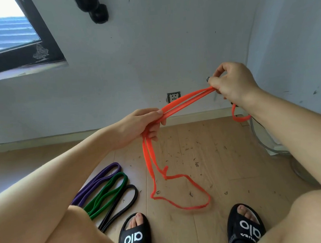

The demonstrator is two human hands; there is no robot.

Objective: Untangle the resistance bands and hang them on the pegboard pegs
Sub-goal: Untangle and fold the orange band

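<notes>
An orange resistance band (186, 101) is stretched between my two hands above the wooden floor. My left hand (139, 127) grips it at centre, with doubled strands hanging down from it and ending in a twisted loop lying on the floor. My right hand (232, 81) pinches the band's other end higher up by the wall; a short orange loop dangles under that wrist. A purple band (95, 183), a green band (107, 194) and a black band (121, 204) lie side by side on the floor at lower left. No pegboard is in view.
My feet in black slides (134, 235) stand at the bottom edge, knees to either side. A wall socket (173, 96) sits low on the grey wall. A window (9, 36) is upper left, a black object (94, 9) hangs on the wall, and grey cables (266, 143) run along the right corner.
</notes>
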